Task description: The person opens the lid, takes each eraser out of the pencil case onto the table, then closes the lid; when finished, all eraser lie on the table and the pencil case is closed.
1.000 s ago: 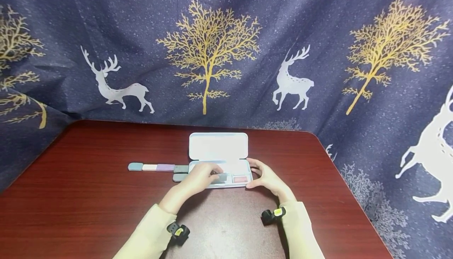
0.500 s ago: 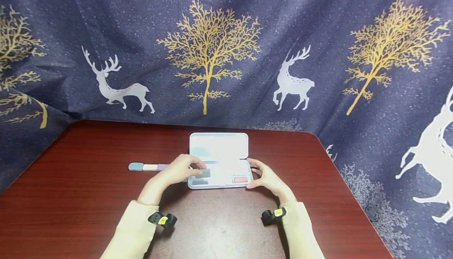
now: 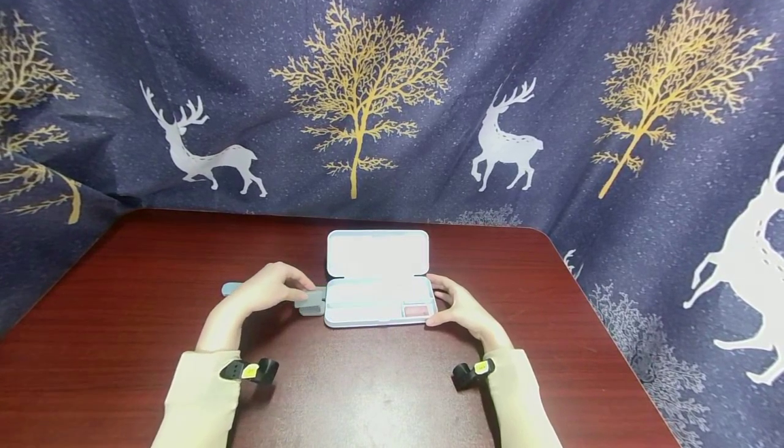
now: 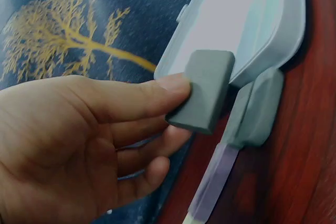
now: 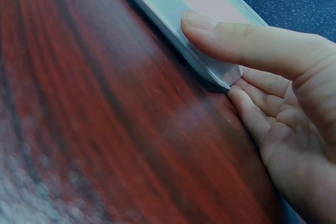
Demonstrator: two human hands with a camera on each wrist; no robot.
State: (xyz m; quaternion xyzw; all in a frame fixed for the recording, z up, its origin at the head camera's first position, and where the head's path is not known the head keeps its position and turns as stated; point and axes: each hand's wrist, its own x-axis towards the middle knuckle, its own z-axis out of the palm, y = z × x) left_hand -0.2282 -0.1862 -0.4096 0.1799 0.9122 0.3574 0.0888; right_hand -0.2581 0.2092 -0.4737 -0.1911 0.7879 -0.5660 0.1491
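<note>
A pale blue pencil case lies open on the table, its lid folded back. Just left of it, my left hand pinches a grey eraser between thumb and fingers, above the table. Below that one, in the left wrist view, more grey erasers lie against the case's end, followed by a purple eraser. My right hand grips the case's right end, thumb on the front edge and fingers round the far side. A pinkish block sits in the right-hand small compartment.
The reddish-brown wooden table extends around the case on every side. At the far left of the row a blue eraser end shows past my left hand, which hides the rest. A dark blue cloth with deer and trees hangs behind.
My left hand has carried the grey eraser leftward out of the pencil case to beside the row. The right hand has stayed on the case's end.
</note>
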